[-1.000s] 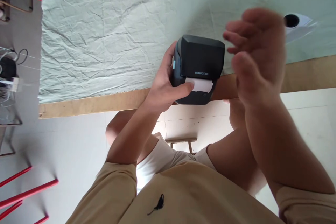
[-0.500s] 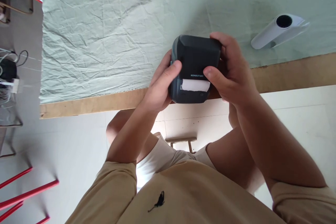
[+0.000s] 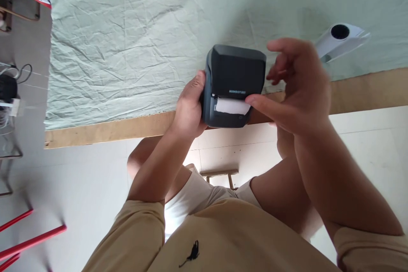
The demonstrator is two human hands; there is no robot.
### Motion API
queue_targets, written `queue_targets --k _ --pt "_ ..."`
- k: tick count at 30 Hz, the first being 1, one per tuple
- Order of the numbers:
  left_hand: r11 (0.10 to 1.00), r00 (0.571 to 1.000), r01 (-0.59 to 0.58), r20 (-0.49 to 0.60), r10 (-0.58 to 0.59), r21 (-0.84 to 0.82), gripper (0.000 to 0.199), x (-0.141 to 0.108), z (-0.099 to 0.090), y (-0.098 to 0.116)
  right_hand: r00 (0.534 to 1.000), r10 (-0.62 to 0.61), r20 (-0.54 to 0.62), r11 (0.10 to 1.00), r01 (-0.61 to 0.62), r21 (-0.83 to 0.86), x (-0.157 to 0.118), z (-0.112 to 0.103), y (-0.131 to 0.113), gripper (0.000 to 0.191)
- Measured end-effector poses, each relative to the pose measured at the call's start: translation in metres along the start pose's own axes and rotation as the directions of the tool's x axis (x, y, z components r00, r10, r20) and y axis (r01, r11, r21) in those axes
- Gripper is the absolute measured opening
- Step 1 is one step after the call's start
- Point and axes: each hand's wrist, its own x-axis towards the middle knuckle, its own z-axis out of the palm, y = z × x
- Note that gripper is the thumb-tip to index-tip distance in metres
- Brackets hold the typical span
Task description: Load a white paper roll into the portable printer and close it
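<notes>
A dark label printer (image 3: 237,70) with a strip of white paper (image 3: 232,106) coming out of its slot is held up over the table's front edge. My left hand (image 3: 189,106) grips it from the left side and below, thumb along its side. Fingers spread, my right hand (image 3: 296,80) is beside the printer's right side. Its thumb tip is at the lid's lower right corner, by the end of the paper; whether it touches is hard to tell. The other right fingers are off the printer.
A green cloth (image 3: 127,42) covers the table, with a bare wooden edge (image 3: 111,131) in front. On the right lies a roll of white sheet (image 3: 330,44). Red bars (image 3: 35,242) stand at the lower left, and cables (image 3: 9,93) lie left of the table.
My right hand has let go of the printer's right side and opened, moving right. My left thumb has slid from the printer's top to its side.
</notes>
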Motion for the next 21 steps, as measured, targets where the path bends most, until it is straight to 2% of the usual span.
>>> queue_targets --k 5,9,12,15,18,20,21 --pt "0.999 0.989 0.001 0.145 -0.005 0.034 0.069 -0.002 0.002 0.001 1.0 -0.009 0.025 0.998 0.01 -0.055 0.015 0.005 -0.024 0.043" --pt "0.997 0.986 -0.008 0.167 -0.005 0.076 0.064 -0.005 -0.002 0.0 0.999 -0.02 0.031 0.992 0.024 -0.123 0.017 0.004 -0.027 0.03" --pt "0.994 0.978 -0.041 0.206 0.019 0.103 0.055 -0.005 -0.003 0.003 0.997 -0.079 -0.006 0.959 0.074 -0.272 0.018 -0.004 -0.021 0.014" --pt "0.99 0.974 -0.073 0.223 0.045 0.118 0.048 -0.005 -0.003 0.007 0.986 -0.143 0.081 0.919 0.163 -0.359 0.019 -0.012 -0.017 0.024" --pt "0.988 0.977 -0.06 0.21 0.029 0.143 0.045 -0.006 -0.001 0.009 0.964 -0.149 0.222 0.931 0.212 -0.299 0.02 -0.02 -0.024 0.039" --pt "0.988 0.981 -0.069 0.188 0.042 0.139 0.042 -0.007 0.001 0.009 0.965 -0.123 0.23 0.964 0.171 -0.202 0.022 -0.027 -0.031 0.034" --pt "0.989 0.983 -0.074 0.174 0.051 0.128 0.042 -0.008 0.002 0.009 0.976 -0.102 0.193 0.983 0.129 -0.131 0.023 -0.03 -0.033 0.031"
